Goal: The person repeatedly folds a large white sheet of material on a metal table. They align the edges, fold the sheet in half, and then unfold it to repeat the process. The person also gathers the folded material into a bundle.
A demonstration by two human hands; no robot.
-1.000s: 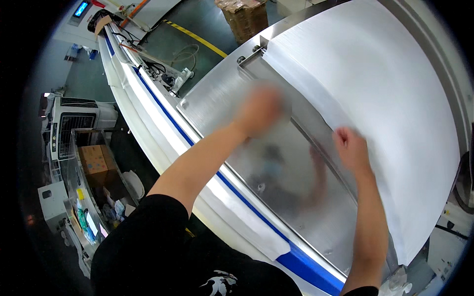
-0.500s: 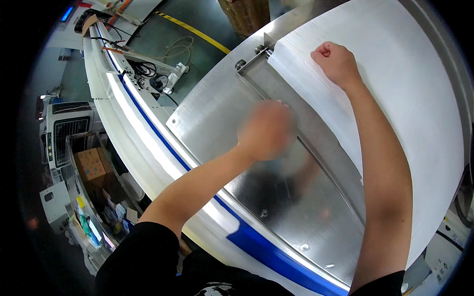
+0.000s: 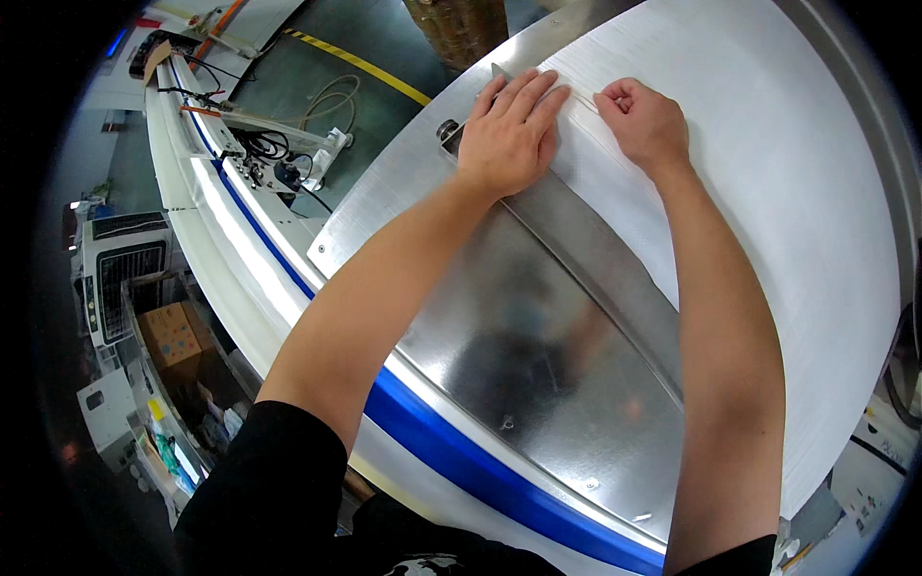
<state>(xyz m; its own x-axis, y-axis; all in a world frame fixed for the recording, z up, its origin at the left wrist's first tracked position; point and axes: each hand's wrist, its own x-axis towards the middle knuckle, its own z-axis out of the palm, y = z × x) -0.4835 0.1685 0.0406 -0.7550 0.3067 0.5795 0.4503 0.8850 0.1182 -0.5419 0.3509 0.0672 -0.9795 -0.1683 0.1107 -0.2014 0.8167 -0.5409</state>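
A broad stack of thin white sheets covers the right side of a shiny metal table. My left hand lies flat with its fingers stretched out, across the far-left corner of the stack and the metal guide bar beside it. Just right of it, my right hand is closed above the sheets, thumb and fingers pressed together near a fine ridge in the top layer. What it pinches, if anything, is too small to make out.
Along the table's near-left side runs a long white and blue rail. A round black knob sits at the guide bar's far end. To the left stand a white air cooler and a bin with a cardboard box.
My left hand has moved up and away from me, from over the bare metal to the corner of the sheets, and now lies flat. My right hand stays closed in nearly the same place.
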